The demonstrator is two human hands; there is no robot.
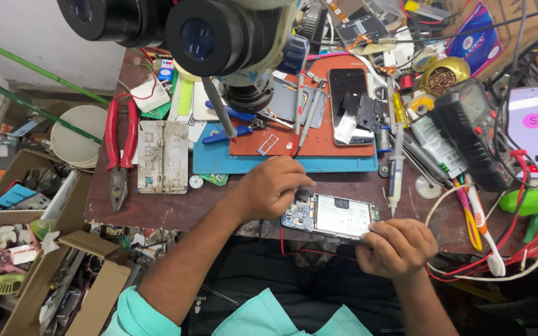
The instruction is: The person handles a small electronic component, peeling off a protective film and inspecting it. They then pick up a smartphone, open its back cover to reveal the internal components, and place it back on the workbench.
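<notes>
Both grips work on an opened phone [331, 215] lying at the near edge of the worktop [169, 208]: the left hand [273, 186] pinches at its upper end, fingers closed there, while the right hand [396, 247] clasps its lower end. Red pliers [119, 155] lie well apart.

Table [175, 208], dark brown, worn: red-handled pliers [119, 152] and metal jig plate [163, 155] near left edge; blue mat [281, 165] centre; opened phone [331, 216] at front edge; black multimeter [471, 134] toward right edge.
</notes>
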